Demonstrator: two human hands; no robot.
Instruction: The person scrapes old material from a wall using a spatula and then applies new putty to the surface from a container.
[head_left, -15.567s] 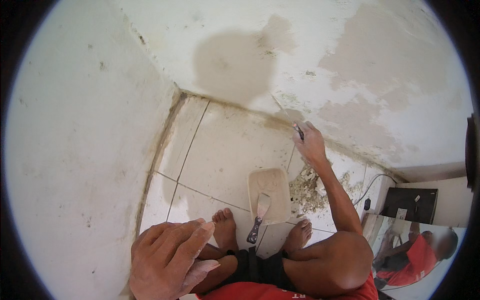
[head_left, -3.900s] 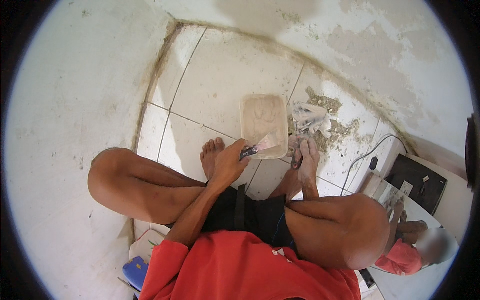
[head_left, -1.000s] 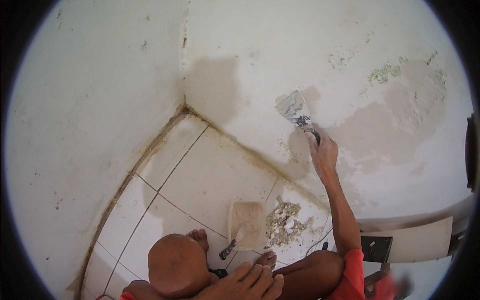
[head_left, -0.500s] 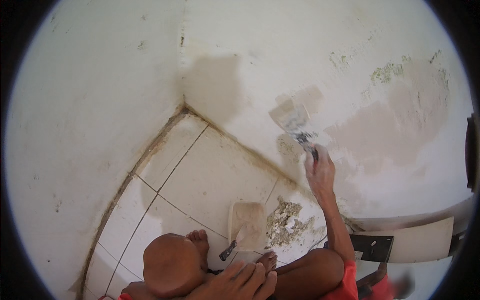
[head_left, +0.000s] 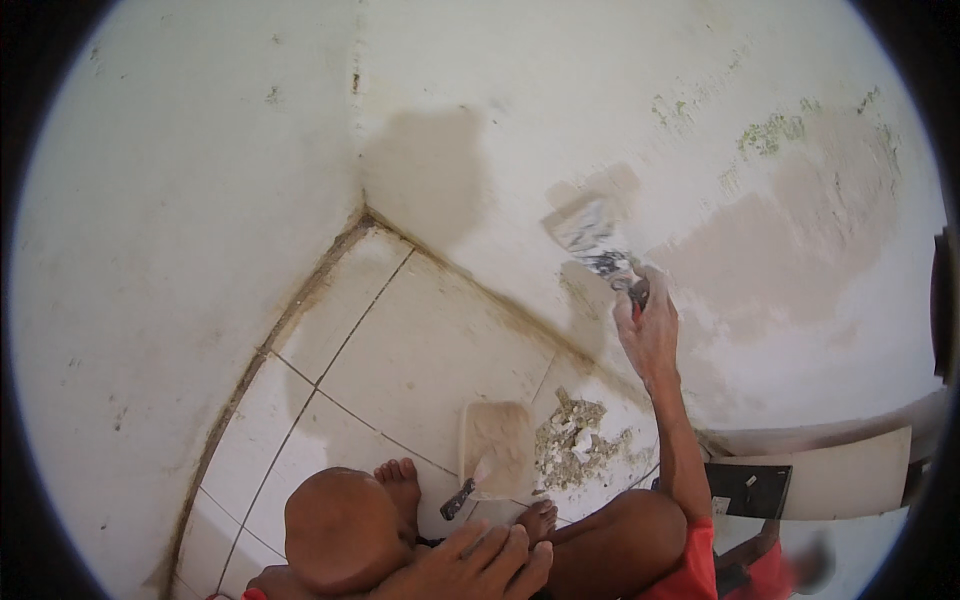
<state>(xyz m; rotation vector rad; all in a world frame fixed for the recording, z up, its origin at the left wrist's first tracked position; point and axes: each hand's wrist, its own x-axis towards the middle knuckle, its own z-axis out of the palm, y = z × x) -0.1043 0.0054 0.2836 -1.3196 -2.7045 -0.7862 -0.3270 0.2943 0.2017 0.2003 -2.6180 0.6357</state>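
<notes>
My right hand (head_left: 650, 325) grips the dark and red handle of a wide putty knife (head_left: 588, 228). Its whitish, smeared blade lies against the wall (head_left: 540, 120), over a small beige damp-looking patch of filler (head_left: 615, 185). My left hand (head_left: 470, 565) is at the lower edge by my bent knee, fingers stretched out, holding nothing. In front of it on the floor is a shallow rectangular tray (head_left: 497, 415) with pale paste in it. A smaller putty knife (head_left: 457, 500) with a black handle leans on the tray's near side.
Scraped-off plaster debris (head_left: 575, 445) lies on the tiled floor (head_left: 400, 340) right of the tray. A larger beige patch (head_left: 770, 260) and greenish flaking spots (head_left: 770, 138) mark the wall. At lower right are a black flat object (head_left: 750, 490) and a pale board (head_left: 845, 470).
My right hand and the putty knife have shifted slightly to the right along the wall, and the handle's angle has changed a little. My left hand stays in place.
</notes>
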